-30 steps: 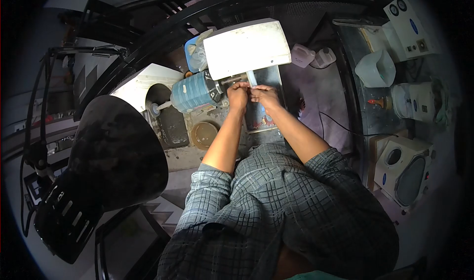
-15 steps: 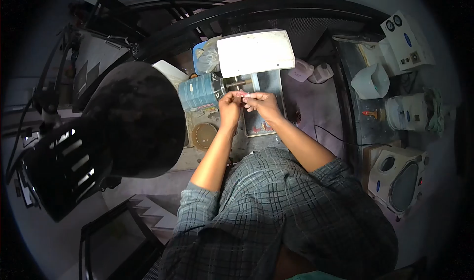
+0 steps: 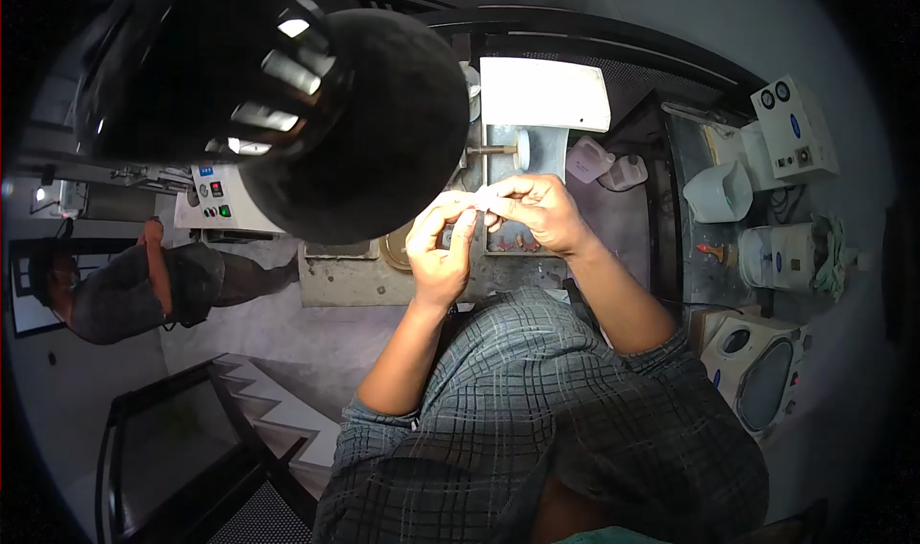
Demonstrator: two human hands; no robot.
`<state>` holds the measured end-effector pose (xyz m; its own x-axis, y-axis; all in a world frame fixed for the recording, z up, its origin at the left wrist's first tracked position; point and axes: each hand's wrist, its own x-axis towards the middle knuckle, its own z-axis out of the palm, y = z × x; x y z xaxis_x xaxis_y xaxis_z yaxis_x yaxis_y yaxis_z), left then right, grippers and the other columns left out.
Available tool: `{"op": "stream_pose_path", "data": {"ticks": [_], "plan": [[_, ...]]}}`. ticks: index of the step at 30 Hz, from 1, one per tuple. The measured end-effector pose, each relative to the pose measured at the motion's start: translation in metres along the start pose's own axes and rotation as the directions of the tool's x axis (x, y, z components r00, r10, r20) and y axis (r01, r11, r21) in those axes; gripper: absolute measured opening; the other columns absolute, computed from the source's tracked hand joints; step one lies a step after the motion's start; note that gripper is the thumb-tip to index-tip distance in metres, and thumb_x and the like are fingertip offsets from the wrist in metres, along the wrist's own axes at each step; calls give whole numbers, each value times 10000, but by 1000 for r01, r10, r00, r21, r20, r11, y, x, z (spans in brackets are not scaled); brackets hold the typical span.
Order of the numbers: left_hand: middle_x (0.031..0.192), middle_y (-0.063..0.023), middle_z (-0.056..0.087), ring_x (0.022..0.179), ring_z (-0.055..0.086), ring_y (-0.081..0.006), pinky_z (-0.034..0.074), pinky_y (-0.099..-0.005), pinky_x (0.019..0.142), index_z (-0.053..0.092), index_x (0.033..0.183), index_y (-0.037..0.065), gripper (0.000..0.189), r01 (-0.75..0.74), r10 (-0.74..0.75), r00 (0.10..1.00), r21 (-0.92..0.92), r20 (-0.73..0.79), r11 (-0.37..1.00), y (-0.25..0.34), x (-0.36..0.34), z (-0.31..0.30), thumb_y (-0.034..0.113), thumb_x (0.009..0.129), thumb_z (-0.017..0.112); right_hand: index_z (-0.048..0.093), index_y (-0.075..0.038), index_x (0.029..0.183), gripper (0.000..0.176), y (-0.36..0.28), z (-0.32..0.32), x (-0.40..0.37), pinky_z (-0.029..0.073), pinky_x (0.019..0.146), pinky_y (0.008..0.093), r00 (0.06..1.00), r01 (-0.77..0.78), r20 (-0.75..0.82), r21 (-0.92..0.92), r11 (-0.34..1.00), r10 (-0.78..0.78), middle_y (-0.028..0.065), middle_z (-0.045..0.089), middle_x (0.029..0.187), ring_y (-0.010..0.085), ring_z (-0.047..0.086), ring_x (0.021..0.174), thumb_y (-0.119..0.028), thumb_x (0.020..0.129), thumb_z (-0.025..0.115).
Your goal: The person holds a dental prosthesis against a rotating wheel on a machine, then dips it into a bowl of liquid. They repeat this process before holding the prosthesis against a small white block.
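Both hands are raised toward the camera, the left hand [image 3: 439, 249] and right hand [image 3: 542, 208] meeting at the fingertips to pinch a small pale piece [image 3: 482, 199] above the near edge of the bench [image 3: 364, 285]. The piece appears to be under inspection between passes. A return to the spindle [image 3: 491, 149], farther off beneath the white hood [image 3: 543, 92], would call for the same steady two-handed pinch. A second ago the hands worked close against that spindle; now they are drawn back, and the black lamp [image 3: 335, 113] looms far left.
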<state>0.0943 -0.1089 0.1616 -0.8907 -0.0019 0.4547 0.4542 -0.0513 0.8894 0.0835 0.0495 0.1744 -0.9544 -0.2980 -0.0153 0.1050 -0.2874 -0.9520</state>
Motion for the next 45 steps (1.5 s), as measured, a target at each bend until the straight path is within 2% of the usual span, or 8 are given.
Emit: {"op": "stream_pose_path", "data": {"ticks": [13, 16, 18, 27, 30, 35, 40, 45], "plan": [[854, -118, 610, 794, 579, -197, 455, -281, 725, 608, 844, -33, 102, -77, 84, 993, 89, -78, 993, 29, -13, -18, -38, 742, 607, 621, 38, 933, 154, -11, 24, -3, 479, 645, 219, 987, -127, 104, 6, 992, 126, 72, 624, 781, 107, 585, 688, -67, 827, 580], [866, -105, 602, 778, 570, -168, 455, -258, 688, 603, 855, -31, 101, -21, 28, 997, 108, -68, 994, 38, -16, -21, -23, 755, 608, 629, 28, 942, 165, -14, 30, -6, 479, 612, 215, 990, -109, 85, -55, 993, 113, 63, 627, 771, 99, 584, 674, -82, 824, 592], [932, -93, 575, 836, 546, -140, 437, -247, 756, 582, 897, -27, 112, 101, -99, 994, 36, -52, 994, 39, -19, -22, -31, 786, 587, 632, 20, 946, 165, -16, 32, -7, 468, 603, 204, 996, -51, 62, -167, 985, 63, 53, 628, 773, 84, 575, 672, -75, 815, 600], [934, -98, 581, 847, 543, -125, 439, -248, 764, 549, 931, -41, 117, 132, -133, 988, -18, -73, 991, 41, -15, -24, -41, 813, 543, 599, 45, 950, 164, -25, 45, -14, 489, 706, 228, 997, 73, 51, -239, 968, -62, 83, 613, 884, 108, 583, 780, 17, 789, 595], [928, -114, 588, 834, 551, -128, 446, -249, 763, 533, 924, -50, 103, 92, -93, 993, -15, -67, 996, 37, -15, -30, -42, 821, 530, 611, 15, 967, 188, -25, 44, -12, 456, 656, 193, 988, 151, 22, -245, 958, -151, 37, 620, 850, 65, 556, 731, -29, 783, 619], [873, -129, 603, 763, 580, -134, 466, -227, 712, 525, 924, -67, 98, 76, -73, 995, 40, -71, 996, 49, -7, -30, -27, 834, 522, 598, 21, 990, 204, -26, 34, -14, 453, 654, 184, 999, 30, -38, -171, 985, -37, 40, 617, 860, 60, 553, 732, -22, 791, 604], [856, -113, 612, 795, 593, -165, 467, -259, 739, 573, 902, -78, 121, 268, -286, 956, -196, -69, 943, 60, 4, -28, -63, 784, 555, 599, 23, 985, 198, -28, 32, -13, 453, 654, 183, 995, 72, -51, -187, 980, -83, 40, 615, 852, 59, 554, 735, -34, 795, 603], [854, -104, 610, 779, 593, -152, 474, -243, 707, 567, 910, -77, 128, 247, -253, 967, -285, 19, 926, 53, 8, -32, -80, 785, 543, 607, 13, 959, 178, -37, 38, -13, 458, 663, 202, 978, 202, 20, -332, 921, -207, 65, 613, 854, 84, 569, 739, -44, 791, 608]]}}
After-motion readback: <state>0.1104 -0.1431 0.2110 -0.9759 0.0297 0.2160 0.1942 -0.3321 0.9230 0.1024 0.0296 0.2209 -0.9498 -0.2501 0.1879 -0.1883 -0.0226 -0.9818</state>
